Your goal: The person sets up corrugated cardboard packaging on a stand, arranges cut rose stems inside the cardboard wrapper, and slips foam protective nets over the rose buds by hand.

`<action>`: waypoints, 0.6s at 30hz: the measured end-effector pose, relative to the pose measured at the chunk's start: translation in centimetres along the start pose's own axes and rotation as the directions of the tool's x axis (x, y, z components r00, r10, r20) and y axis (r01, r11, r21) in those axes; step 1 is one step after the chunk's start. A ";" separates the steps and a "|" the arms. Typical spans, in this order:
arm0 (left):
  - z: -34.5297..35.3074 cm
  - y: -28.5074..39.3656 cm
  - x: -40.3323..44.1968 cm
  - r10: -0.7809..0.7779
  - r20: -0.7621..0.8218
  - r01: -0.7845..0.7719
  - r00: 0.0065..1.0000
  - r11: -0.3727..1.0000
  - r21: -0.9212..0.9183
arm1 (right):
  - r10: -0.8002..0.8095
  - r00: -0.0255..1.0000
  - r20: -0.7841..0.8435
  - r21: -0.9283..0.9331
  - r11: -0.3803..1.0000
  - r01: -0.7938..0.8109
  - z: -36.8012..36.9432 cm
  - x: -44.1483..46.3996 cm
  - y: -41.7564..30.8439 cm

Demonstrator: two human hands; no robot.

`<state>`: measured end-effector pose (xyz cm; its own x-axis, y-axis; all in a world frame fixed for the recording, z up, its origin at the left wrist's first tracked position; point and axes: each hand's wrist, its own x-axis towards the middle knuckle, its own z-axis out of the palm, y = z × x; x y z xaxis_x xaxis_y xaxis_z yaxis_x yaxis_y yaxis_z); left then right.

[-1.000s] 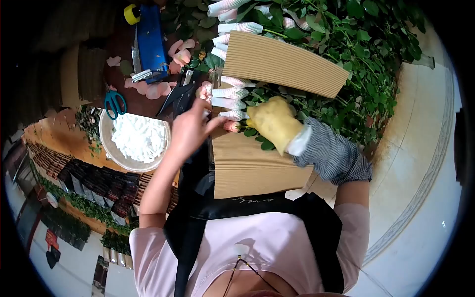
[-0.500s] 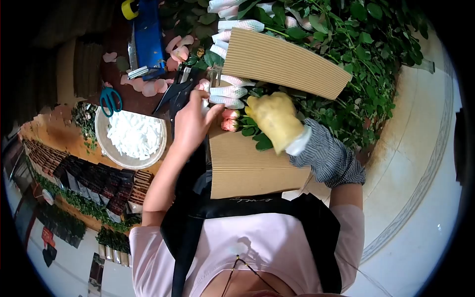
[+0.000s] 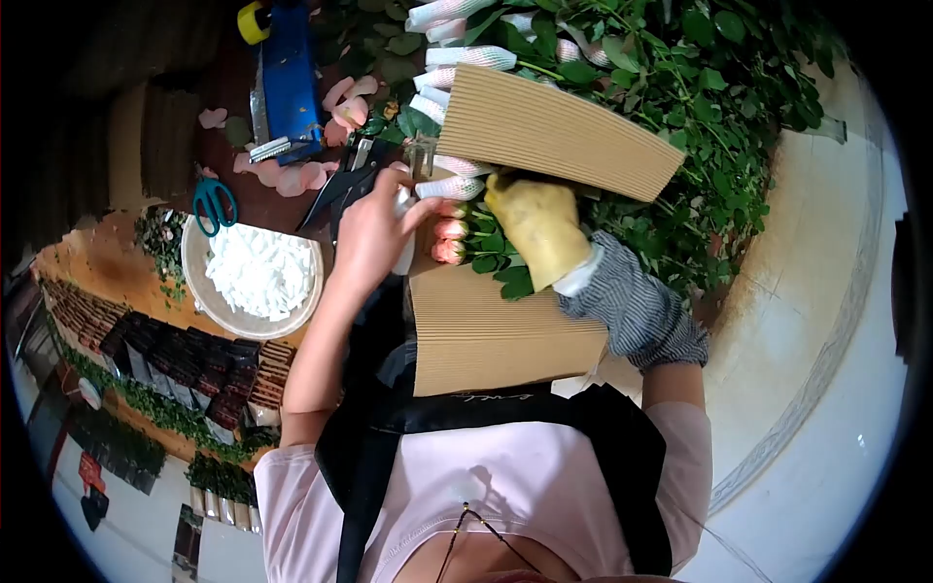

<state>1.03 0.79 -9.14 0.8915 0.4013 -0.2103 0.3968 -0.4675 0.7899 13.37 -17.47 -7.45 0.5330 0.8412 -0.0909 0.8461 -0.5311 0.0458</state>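
Observation:
My left hand (image 3: 374, 228) is bare, its fingers and thumb curled around a white foam net sleeve (image 3: 403, 202), partly hidden by the fingers. The thumb tip is beside the uppermost of several pink roses (image 3: 449, 229) lying on corrugated cardboard (image 3: 505, 335). Just above them, more rose heads sit in white net sleeves (image 3: 451, 188). My right hand (image 3: 537, 233) wears a yellow glove with a grey knitted cuff. Its fingers are closed at the rose stems, right of the sleeved heads; the grip itself is mostly hidden.
A second cardboard piece (image 3: 559, 131) lies over leafy stems (image 3: 719, 126). At left are a bowl of white sleeves (image 3: 185, 255), teal scissors (image 3: 214, 204), a black tool (image 3: 355, 185) and a blue tape dispenser (image 3: 289, 83). Loose petals (image 3: 296, 178) lie nearby.
A sleeve is off another rose: one more bare pink head shows beside the two seen before. Both hands have shifted only slightly.

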 end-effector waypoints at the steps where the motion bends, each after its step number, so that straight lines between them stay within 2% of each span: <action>1: 0.5 0.4 0.7 0.037 0.033 -0.038 0.999 0.999 0.026 | -0.035 0.999 0.008 -0.128 0.991 0.036 1.3 -0.1 0.2; 2: 0.9 0.0 1.2 0.158 -0.021 -0.155 0.987 0.983 0.103 | -0.064 0.998 -0.027 -0.113 0.992 0.061 2.1 -0.3 0.5; 3: 0.7 -0.4 1.0 0.159 -0.027 -0.155 0.987 0.983 0.099 | -0.068 0.997 -0.028 -0.119 0.991 0.064 2.7 -0.4 0.7; 5: -0.4 -0.6 0.3 -0.063 -0.183 0.001 0.981 0.947 -0.322 | -0.058 0.998 -0.040 -0.118 0.992 0.053 2.7 -0.4 1.0; 7: -3.9 -2.8 0.2 -0.042 -0.328 -0.021 0.944 0.983 -0.185 | -0.060 0.995 -0.075 -0.140 0.989 0.049 2.0 0.0 1.1; 8: -4.9 -2.2 0.3 0.081 -0.354 -0.147 0.932 0.976 -0.163 | -0.048 0.998 -0.027 -0.085 0.995 0.046 1.3 0.2 1.2; 9: -5.0 -1.2 0.2 0.032 -0.327 -0.128 0.944 0.953 -0.276 | -0.043 0.999 0.023 -0.031 0.999 0.044 1.0 0.2 1.3; 10: -5.0 -1.3 0.0 -0.064 -0.090 0.033 0.994 0.949 -0.314 | -0.022 0.999 0.038 0.061 0.998 0.019 1.2 0.2 1.4; 11: -4.6 -1.4 -0.1 -0.150 0.156 0.193 0.976 0.930 -0.313 | -0.022 0.999 0.033 0.060 0.998 0.020 1.3 0.1 1.3; 12: -3.0 -1.2 0.6 -0.016 0.101 0.043 0.995 0.962 -0.269 | -0.011 0.999 0.045 0.066 0.998 0.008 1.4 0.0 1.2; 13: -1.6 -0.4 0.8 -0.043 0.120 0.065 0.992 0.980 -0.188 | 0.001 0.998 0.055 0.070 0.998 -0.005 1.4 0.1 1.0; 14: -0.2 0.9 1.5 -0.034 0.094 0.040 0.995 0.997 -0.062 | 0.041 0.989 0.140 0.054 0.997 -0.049 0.7 0.3 0.5; 15: 0.7 1.5 2.1 -0.025 0.070 0.020 0.997 0.998 0.065 | 0.046 0.989 0.138 0.048 0.997 -0.053 0.0 0.4 0.4; 17: 1.5 1.3 2.1 0.031 0.039 -0.034 0.999 0.997 0.074 | 0.163 0.963 0.216 -0.049 0.987 -0.155 -1.0 0.6 0.3; 18: 1.7 1.2 2.1 0.082 0.007 -0.083 0.997 0.992 0.090 | 0.147 0.979 0.140 0.002 0.989 -0.149 -0.2 0.4 0.7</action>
<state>3.79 -0.23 -9.58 0.9226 0.3561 -0.1484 0.3398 -0.5682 0.7494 14.17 -17.49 -7.22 0.6449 0.7315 -0.2211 0.7574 -0.6505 0.0567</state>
